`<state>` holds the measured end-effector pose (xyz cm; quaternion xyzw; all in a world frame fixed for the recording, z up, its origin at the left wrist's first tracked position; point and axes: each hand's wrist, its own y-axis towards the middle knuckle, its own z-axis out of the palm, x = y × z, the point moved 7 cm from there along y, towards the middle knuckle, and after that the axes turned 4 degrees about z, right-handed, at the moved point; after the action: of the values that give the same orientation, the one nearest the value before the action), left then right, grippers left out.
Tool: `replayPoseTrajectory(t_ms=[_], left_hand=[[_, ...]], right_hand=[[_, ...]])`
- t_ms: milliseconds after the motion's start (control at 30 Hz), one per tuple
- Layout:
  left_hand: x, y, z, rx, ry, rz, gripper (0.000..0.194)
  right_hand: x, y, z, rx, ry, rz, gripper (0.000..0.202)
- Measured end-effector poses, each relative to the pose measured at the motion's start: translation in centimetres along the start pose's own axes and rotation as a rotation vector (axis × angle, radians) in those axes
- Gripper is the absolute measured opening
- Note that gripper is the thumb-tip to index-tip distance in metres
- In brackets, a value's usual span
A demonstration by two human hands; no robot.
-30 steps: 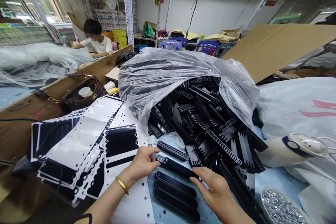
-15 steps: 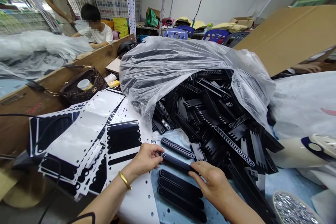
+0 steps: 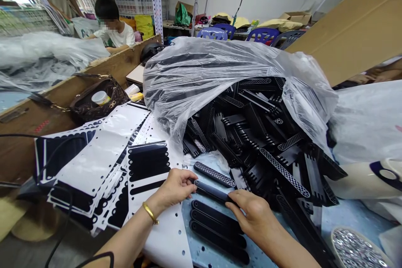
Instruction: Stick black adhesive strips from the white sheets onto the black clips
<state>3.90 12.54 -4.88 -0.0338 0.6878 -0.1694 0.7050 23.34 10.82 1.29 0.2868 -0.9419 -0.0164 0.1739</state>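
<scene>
My left hand (image 3: 176,185), with a gold bangle at the wrist, pinches at the left end of a long black rounded-end plastic bar (image 3: 212,191). My right hand (image 3: 248,206) grips the same bar by its right end. Whether a thin film lies between the left fingertips is too small to tell. Just beyond lies another bar with a lattice-patterned face (image 3: 215,174). Several smooth black bars (image 3: 216,230) rest side by side nearer to me. Left of them lies a white sheet of black adhesive strips (image 3: 147,163).
A clear plastic bag (image 3: 201,67) spills a large heap of black plastic parts (image 3: 260,134). More strip sheets (image 3: 94,150) lie left, near a brown handbag (image 3: 97,98). A tub of small metal pieces (image 3: 354,247) stands front right. Another person (image 3: 114,29) sits beyond the wooden board (image 3: 59,90).
The view has shifted slightly. Both hands stay on the bar, and the left fingertips have shifted slightly at its end. The standing person at the back is now less visible.
</scene>
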Motion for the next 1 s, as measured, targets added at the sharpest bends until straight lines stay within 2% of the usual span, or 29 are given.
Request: replayPoseTrajectory(t_ms=[300,467,800,1000], left_hand=[[0.12,0.03,-0.05,-0.003,0.015,-0.002,0.024],[0.06,-0.02,-0.11,-0.003,0.006,0.002,0.024],[-0.67,0.13,-0.08,-0.009,-0.025,0.037,0.014],[-0.08,0.25,-0.09,0.012,-0.050,0.001,0.018]], right_hand=[[0.12,-0.05,0.33,0.011,-0.086,-0.008,0.018],[0.14,0.03,0.16,0.008,-0.060,-0.002,0.016],[0.18,-0.05,0.49,0.008,-0.100,-0.021,0.013],[0.35,-0.10,0.27,0.006,-0.087,-0.021,0.015]])
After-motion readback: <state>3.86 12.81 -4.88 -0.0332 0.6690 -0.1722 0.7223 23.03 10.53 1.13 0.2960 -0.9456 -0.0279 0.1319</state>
